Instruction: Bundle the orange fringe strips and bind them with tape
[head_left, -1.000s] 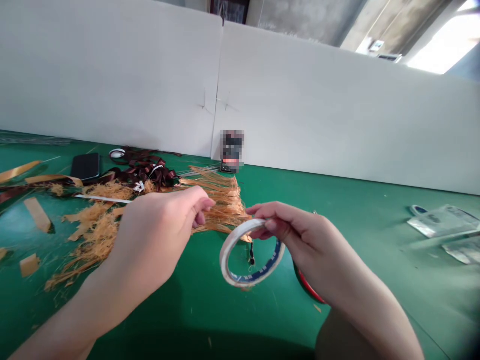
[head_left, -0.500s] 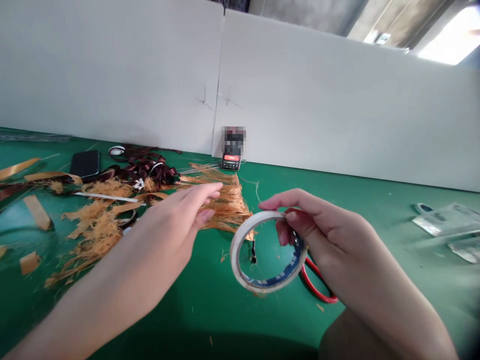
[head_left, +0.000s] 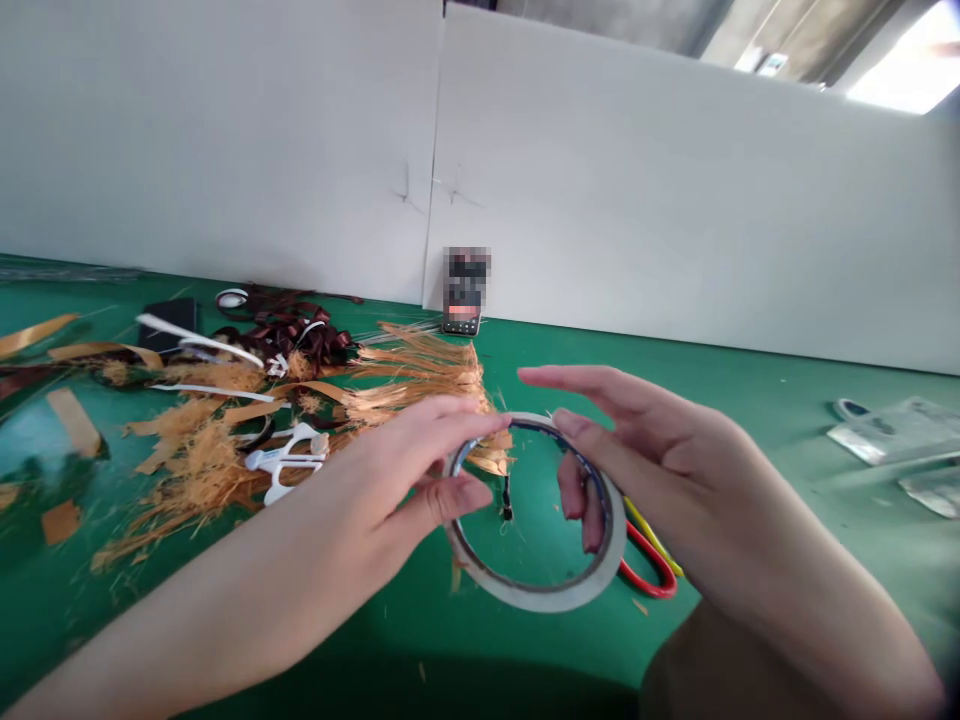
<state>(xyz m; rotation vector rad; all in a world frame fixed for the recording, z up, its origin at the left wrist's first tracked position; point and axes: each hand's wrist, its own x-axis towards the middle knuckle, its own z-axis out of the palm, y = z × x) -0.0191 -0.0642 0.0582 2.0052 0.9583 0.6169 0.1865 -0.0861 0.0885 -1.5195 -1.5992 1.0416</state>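
Note:
A narrow roll of white tape [head_left: 544, 598] with a blue-printed inner core is held tilted above the green table, between my two hands. My left hand [head_left: 409, 460] pinches its upper left rim, with the thumb inside the ring and the fingers over the top. My right hand [head_left: 660, 450] grips the upper right rim, thumb on the edge and some fingertips inside the ring, while its index finger stretches out free. Behind the roll lies a bundle of tan raffia-like strands [head_left: 420, 375]. Red and yellow handles [head_left: 652, 565] show partly beneath my right hand.
Tan fibre scraps [head_left: 195, 450], dark brown ribbon [head_left: 315, 338], white scissor-like handles [head_left: 289, 460] and a white strip [head_left: 199, 338] clutter the left. A phone [head_left: 465, 295] leans on the white partition [head_left: 675, 200]. Clear plastic packets [head_left: 892, 430] lie at the right.
My left hand has moved right and taken hold of the tape roll, which has turned and shifted slightly right. A white strip and white handles now show at the left.

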